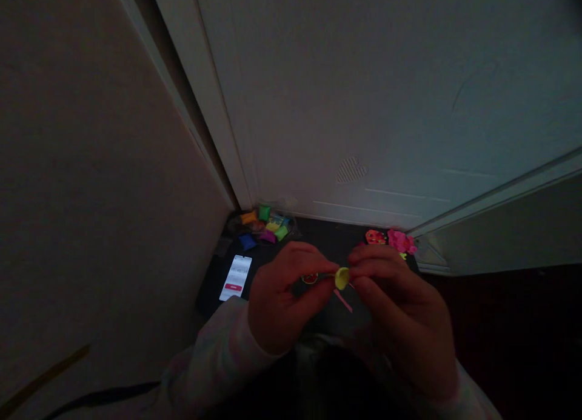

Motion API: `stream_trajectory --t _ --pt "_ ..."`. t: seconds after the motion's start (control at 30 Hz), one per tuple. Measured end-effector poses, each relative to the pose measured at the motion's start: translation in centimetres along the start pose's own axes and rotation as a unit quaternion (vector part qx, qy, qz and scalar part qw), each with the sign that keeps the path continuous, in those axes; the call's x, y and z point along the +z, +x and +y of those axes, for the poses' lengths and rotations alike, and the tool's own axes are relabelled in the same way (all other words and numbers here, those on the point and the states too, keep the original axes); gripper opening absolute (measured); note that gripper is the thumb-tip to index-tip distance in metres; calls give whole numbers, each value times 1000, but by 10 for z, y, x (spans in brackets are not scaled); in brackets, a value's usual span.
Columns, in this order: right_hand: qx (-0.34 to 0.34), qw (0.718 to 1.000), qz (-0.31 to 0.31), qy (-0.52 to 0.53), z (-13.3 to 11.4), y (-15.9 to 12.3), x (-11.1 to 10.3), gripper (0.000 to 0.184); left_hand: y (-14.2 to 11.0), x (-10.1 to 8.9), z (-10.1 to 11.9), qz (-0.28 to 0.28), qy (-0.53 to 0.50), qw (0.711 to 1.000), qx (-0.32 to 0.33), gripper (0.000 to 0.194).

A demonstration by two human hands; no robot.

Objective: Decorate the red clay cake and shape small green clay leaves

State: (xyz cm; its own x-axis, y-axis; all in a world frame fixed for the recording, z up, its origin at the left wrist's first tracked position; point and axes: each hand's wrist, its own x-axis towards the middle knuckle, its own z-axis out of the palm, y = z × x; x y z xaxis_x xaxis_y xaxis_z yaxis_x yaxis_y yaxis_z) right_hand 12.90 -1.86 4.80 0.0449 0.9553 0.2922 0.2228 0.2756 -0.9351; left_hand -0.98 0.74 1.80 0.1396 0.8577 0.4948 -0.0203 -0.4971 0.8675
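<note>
Between my two hands is a small yellow clay piece (342,279), thin and curved like a shallow cup. My left hand (291,296) pinches its left side between thumb and fingers. My right hand (400,311) closes its fingertips on the right edge of the same piece. Beneath the hands, a thin pink stick (344,300) lies on the dark tabletop. A small reddish item with a pale rim (310,279) shows partly behind my left fingers; its kind is unclear in the dim light.
Several coloured clay packets (267,234) lie at the table's back left, some in clear plastic. A lit phone (235,277) rests at the left edge. Pink flower-like pieces (401,241) and a red-orange piece (375,237) sit at back right. A white panel (318,105) rises behind the dark table (318,226).
</note>
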Motion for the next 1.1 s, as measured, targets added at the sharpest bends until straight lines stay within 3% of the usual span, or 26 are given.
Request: stream_trajectory --t 0.4,0.8,0.9,1.0,1.1 --pt "-72 990 14 -120 -3 -7 12 14 -2 -9 6 30 52 996 59 22" --pt "-76 988 22 -129 1 -8 13 16 -2 -7 5 22 53 995 79 23" --pt "-69 992 32 -96 -1 -8 14 16 -4 -7 3 19 26 998 51 24" --pt "-75 994 43 -63 -2 -10 13 16 -8 -5 1 18 -42 999 -27 22" --pt "-125 985 45 -112 -1 -14 7 20 -11 -3 1 13 -139 986 -91 21"
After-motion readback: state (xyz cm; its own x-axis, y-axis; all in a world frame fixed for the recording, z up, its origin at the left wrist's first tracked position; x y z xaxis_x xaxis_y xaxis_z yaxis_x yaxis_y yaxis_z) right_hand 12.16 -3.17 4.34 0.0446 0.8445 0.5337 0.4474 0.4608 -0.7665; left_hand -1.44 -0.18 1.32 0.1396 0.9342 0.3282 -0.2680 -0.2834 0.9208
